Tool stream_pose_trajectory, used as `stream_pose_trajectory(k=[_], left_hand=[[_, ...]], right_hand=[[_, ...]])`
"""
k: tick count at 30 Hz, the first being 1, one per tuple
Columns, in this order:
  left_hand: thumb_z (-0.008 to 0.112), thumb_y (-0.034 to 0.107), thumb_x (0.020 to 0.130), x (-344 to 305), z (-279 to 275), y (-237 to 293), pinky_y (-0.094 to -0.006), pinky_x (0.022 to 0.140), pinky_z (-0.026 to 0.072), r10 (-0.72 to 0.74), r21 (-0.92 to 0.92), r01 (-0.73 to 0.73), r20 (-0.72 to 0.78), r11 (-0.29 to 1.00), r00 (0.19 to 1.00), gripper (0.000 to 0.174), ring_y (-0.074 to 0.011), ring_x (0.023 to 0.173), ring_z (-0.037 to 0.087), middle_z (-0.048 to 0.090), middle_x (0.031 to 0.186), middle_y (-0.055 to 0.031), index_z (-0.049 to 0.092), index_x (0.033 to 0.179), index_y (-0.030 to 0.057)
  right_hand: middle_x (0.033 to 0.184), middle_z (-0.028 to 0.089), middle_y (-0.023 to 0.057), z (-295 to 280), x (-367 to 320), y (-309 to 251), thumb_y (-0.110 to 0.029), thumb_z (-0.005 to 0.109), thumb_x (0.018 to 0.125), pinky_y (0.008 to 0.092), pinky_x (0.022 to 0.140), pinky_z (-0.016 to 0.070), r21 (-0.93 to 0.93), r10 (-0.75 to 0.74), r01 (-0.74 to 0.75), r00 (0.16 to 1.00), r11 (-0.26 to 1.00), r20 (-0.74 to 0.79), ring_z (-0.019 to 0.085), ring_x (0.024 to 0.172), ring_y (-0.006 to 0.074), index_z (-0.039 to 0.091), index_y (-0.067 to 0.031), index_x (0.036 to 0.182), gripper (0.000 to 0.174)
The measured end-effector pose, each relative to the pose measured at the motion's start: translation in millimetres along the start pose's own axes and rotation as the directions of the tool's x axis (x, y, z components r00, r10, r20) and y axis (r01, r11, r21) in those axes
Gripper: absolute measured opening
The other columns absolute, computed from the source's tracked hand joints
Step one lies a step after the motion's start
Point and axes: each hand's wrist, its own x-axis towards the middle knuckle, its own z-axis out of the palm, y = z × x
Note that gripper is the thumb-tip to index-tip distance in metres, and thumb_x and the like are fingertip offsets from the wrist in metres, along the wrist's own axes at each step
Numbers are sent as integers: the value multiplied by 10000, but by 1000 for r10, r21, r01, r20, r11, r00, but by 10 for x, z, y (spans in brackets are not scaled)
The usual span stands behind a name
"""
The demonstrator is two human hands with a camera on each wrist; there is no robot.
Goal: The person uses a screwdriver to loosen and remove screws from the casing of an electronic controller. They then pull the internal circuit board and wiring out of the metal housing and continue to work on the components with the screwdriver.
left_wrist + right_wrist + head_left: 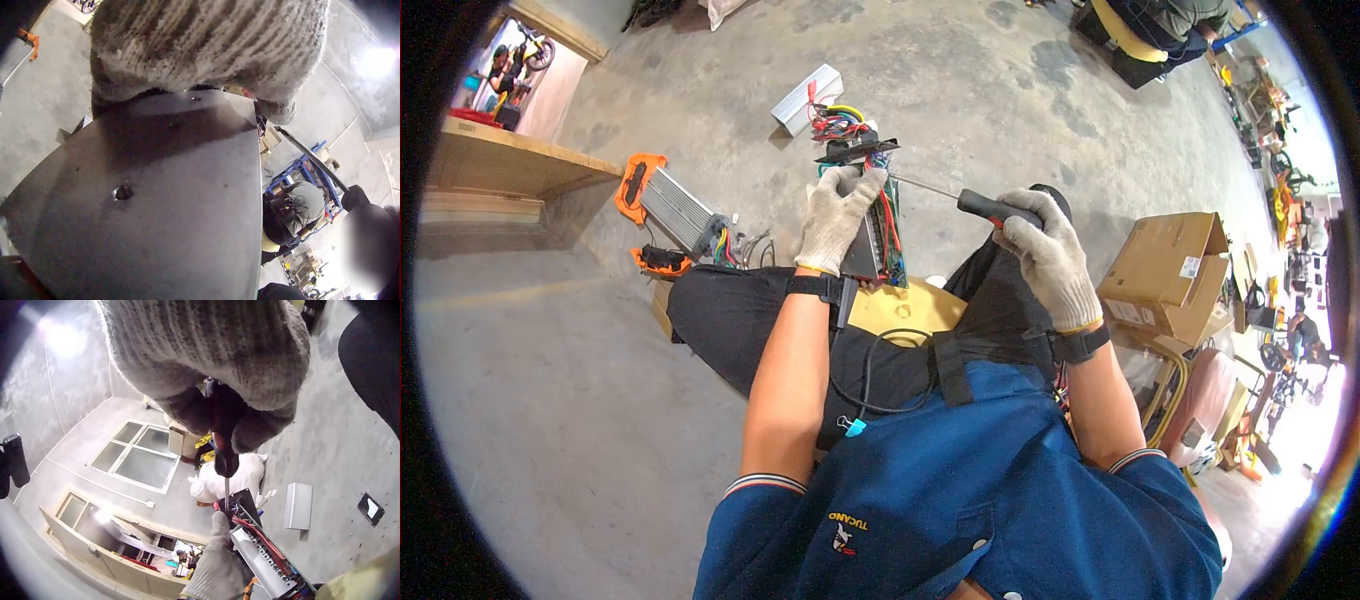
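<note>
My gloved left hand [835,222] holds an electronic controller unit [892,235] over my lap, fingers near its far end. Capacitors and a green circuit board line one side of the unit [265,562]. In the left wrist view its flat metal plate [187,206] shows small screw holes. A black end plate [858,150] and a bundle of coloured wires [840,124] stick out at the far end. With my gloved right hand [1045,255] I grip the dark handle of a screwdriver [985,206]. Its shaft points left, the tip right at the black end plate beside my left fingers.
An empty silver housing [808,98] lies on the concrete floor ahead. To the left are a finned controller [685,208] with wires and orange-framed parts [638,188], near a wooden ledge [520,160]. A cardboard box [1165,270] stands at the right. Yellow board [905,308] lies beneath the unit.
</note>
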Motion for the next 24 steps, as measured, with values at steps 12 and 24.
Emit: stream_pose_trajectory(k=[12,24], left_hand=[[812,641,921,-21,-3,62,-387,917,560,47,105,-42,-47,994,998,728,-241,1009,737,790,1090,-157,755,1224,-18],[817,534,935,-70,-29,176,-364,863,557,9,62,-7,-41,998,999,587,-214,943,731,786,1025,-126,775,1172,-1]], right_hand=[[1040,726,60,50,-28,-93,-180,744,930,280,913,515,-189,-18,22,1000,982,24,660,977,137,696,11,1324,441],[1073,728,67,-37,-29,-12,-135,738,943,287,916,537,-119,-17,21,999,993,35,694,1000,160,680,15,1330,420]])
